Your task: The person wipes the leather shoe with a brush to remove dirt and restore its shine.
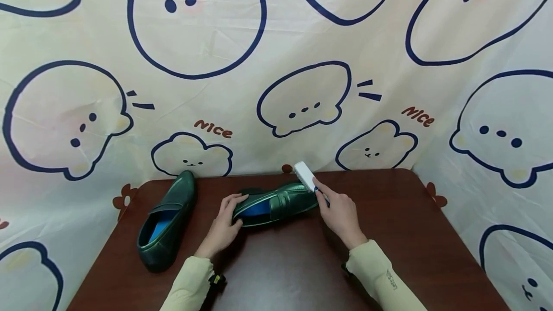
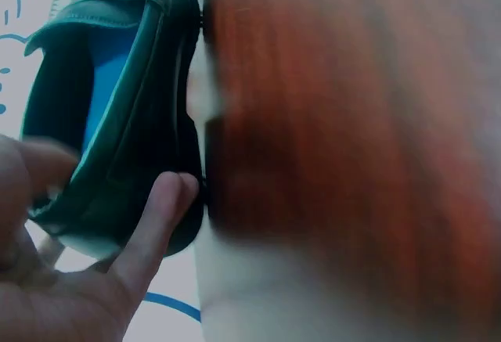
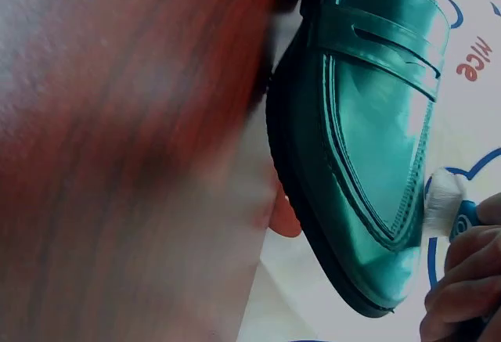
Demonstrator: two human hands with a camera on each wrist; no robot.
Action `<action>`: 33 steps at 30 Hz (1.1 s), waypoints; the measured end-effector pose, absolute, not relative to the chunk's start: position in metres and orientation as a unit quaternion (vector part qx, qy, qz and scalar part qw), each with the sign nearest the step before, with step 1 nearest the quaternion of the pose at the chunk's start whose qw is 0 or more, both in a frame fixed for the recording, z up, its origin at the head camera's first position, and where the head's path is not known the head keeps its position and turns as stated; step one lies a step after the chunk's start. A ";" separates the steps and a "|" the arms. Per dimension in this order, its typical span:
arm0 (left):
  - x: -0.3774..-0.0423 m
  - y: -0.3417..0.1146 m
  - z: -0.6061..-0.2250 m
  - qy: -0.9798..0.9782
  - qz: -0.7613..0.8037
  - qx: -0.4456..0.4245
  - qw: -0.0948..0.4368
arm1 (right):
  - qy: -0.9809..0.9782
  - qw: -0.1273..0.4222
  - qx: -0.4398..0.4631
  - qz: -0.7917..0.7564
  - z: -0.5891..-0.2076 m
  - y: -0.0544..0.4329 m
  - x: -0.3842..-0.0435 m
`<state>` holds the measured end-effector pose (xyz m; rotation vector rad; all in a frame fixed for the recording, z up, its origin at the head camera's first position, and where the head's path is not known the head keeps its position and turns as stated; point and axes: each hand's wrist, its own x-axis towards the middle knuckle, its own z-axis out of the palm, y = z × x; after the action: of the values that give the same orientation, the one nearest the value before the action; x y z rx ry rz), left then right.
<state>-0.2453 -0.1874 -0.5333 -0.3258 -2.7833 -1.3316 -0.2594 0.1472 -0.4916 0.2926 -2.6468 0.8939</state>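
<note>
Brushing of the toe appears to be the step in hand: the green shoe (image 1: 295, 201) is gripped at the heel by the left hand (image 1: 222, 227), its toe pointed toward the right hand (image 1: 341, 214), in whose curled fingers the white-headed brush (image 1: 304, 175) is held, bristles at the toe's far side. For the next stroke, a steady heel grip seems called for. A second shoe (image 1: 173, 204) is seen well left of the left hand; beyond both hands, room may be limited by the patterned cloth (image 1: 242, 102).

Brown table (image 1: 432, 234): green loafer (image 1: 178, 229) at left, second loafer (image 1: 282, 202) near far edge.
</note>
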 end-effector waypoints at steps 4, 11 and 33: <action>-0.240 -0.188 -0.537 -0.869 -0.487 -0.087 0.010 | -0.926 0.184 0.124 0.307 -0.495 0.146 -0.257; -0.237 -0.182 -0.532 -0.809 -0.588 0.001 0.000 | -0.907 0.172 0.168 0.344 -0.503 0.148 -0.255; -0.247 -0.188 -0.534 -0.728 -0.656 0.034 -0.197 | -0.888 0.031 0.192 0.417 -0.506 0.153 -0.264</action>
<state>-0.2470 -0.1882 -0.5340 0.1235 -2.6278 -2.3667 -0.2641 0.1528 -0.5061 0.5927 -2.7350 1.2853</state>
